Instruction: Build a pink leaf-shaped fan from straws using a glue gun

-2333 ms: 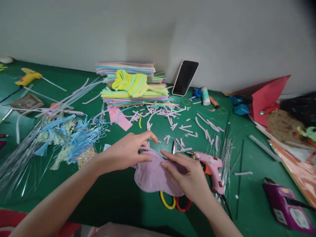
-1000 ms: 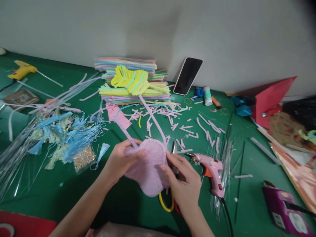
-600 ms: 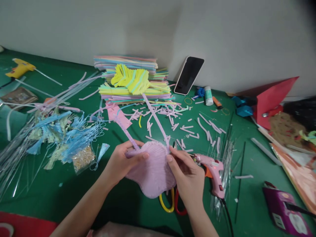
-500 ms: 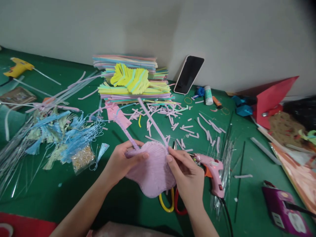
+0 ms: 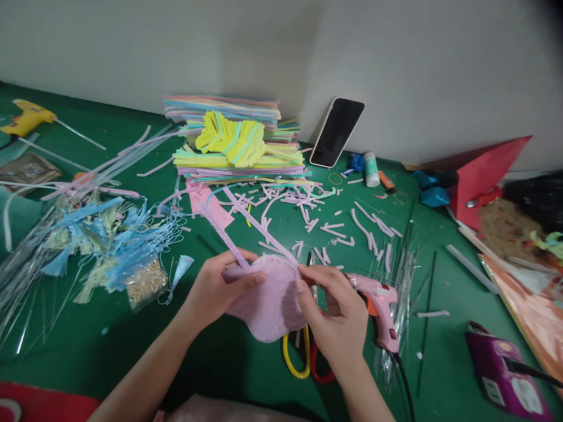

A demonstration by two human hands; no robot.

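A lilac fan-shaped piece (image 5: 270, 305), made of pipe cleaners laid side by side, is held up between both hands. My left hand (image 5: 222, 287) grips its left side, thumb on the front face. From beside those fingers a twisted lilac stem (image 5: 224, 235) slants up and away. At the upper right edge, my right hand (image 5: 332, 299) pinches a loose lilac pipe cleaner (image 5: 261, 227) against the piece; its free end points up to the left. Scissors (image 5: 295, 358) with yellow and red handles lie partly hidden beneath my right hand.
A pink glue gun (image 5: 380, 305) lies right of my right hand. Cut lilac bits (image 5: 303, 214) are scattered ahead, before stacked pipe cleaners (image 5: 246, 173) and a leaning phone (image 5: 338, 132). Blue tassels (image 5: 132, 234) and a bead bag (image 5: 147, 282) lie left; a purple box (image 5: 508, 372) sits right.
The loose pipe cleaner's free end has swung left and down. The lilac piece has tilted, its lower edge now a little higher. My right hand stays at its upper right edge.
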